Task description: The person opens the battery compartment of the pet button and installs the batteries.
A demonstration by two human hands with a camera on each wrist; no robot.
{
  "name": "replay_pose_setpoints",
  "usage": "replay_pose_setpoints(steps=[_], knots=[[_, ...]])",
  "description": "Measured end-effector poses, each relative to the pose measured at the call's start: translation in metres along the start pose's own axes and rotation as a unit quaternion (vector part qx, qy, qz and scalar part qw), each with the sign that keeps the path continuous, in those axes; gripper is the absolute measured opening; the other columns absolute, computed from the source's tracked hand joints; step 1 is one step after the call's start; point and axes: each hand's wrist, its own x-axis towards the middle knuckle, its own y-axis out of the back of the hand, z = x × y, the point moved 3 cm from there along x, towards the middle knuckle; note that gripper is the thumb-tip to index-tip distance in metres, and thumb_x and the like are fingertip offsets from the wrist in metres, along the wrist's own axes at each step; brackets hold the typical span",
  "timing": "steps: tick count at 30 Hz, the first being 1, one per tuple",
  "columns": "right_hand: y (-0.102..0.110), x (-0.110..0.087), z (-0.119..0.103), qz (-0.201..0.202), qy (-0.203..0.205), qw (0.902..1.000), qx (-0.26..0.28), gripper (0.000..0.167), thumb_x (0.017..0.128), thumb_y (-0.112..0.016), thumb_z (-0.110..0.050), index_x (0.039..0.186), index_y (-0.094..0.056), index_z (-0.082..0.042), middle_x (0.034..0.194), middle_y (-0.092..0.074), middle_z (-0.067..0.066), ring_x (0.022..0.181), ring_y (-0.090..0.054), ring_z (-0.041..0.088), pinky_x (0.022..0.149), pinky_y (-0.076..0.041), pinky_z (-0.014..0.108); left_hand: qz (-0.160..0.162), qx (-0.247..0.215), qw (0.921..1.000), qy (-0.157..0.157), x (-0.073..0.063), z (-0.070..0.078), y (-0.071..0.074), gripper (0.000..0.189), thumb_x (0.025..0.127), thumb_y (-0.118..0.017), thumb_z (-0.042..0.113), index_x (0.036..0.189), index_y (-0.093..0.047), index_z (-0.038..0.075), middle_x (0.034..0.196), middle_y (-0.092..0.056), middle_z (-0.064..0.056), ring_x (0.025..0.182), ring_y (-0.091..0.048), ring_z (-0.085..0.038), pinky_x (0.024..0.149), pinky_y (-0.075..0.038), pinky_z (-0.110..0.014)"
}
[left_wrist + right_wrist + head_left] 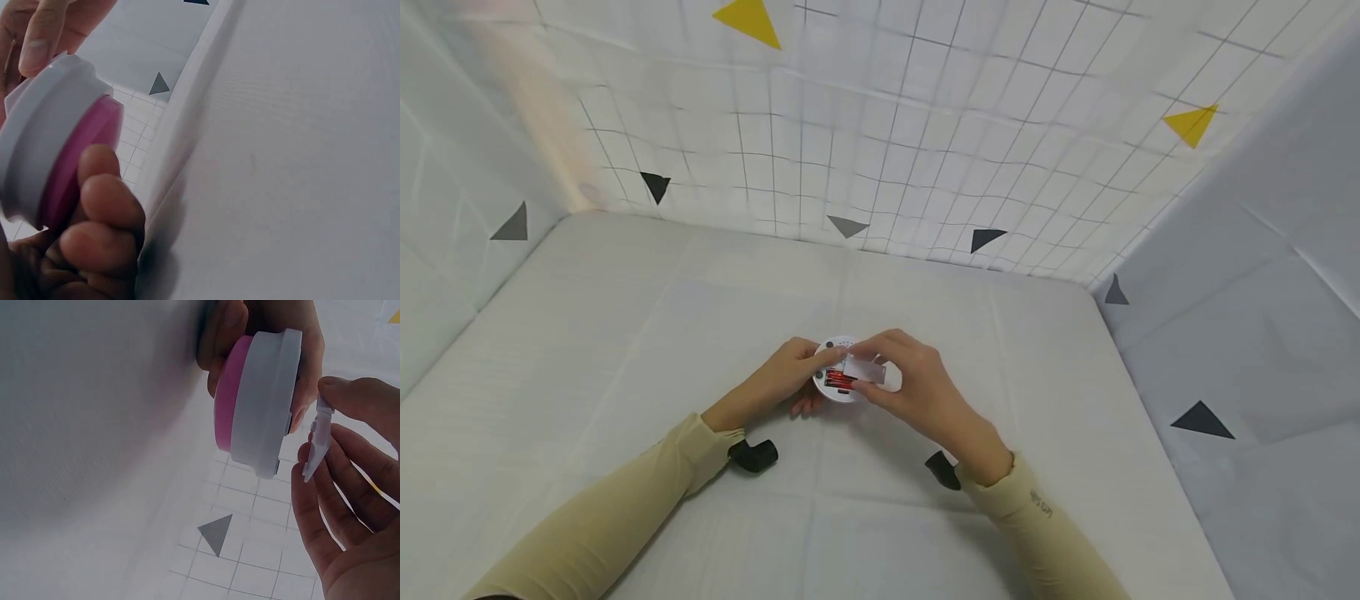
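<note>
My left hand point(788, 373) grips a round white device with a pink front point(265, 403), its thumb on the back and its fingers curled round the pink side. The device's back faces up in the head view, where red batteries point(838, 380) lie in an uncovered compartment. Between thumb and fingertips my right hand point(917, 379) pinches a small white battery cover point(319, 440). In the right wrist view the cover stands on edge beside the device's back, with a gap between them. Small dark feet show on the back's rim.
A white-covered table point(715, 292) lies beneath both hands. Behind it rises a white wall sheet with a grid point(865, 133) and triangle markers. Grey-white side sheets point(1262, 333) enclose the space. A black fitting point(754, 456) sits at each sleeve cuff.
</note>
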Motion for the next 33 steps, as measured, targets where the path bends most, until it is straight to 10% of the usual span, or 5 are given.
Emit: replay_pose_setpoints(steps=[33], knots=[[-0.026, -0.001, 0.001, 0.014, 0.077, 0.9968, 0.015, 0.027, 0.084, -0.090, -0.013, 0.108, -0.077, -0.011, 0.112, -0.072, 0.002, 0.107, -0.065, 0.015, 0.088, -0.059, 0.027, -0.003, 0.007, 0.9998, -0.021, 0.000, -0.001, -0.001, 0.055, 0.107, -0.057, 0.051, 0.081, -0.069, 0.004, 0.056, -0.062, -0.010, 0.039, -0.051, -0.016, 0.036, -0.042, -0.027]])
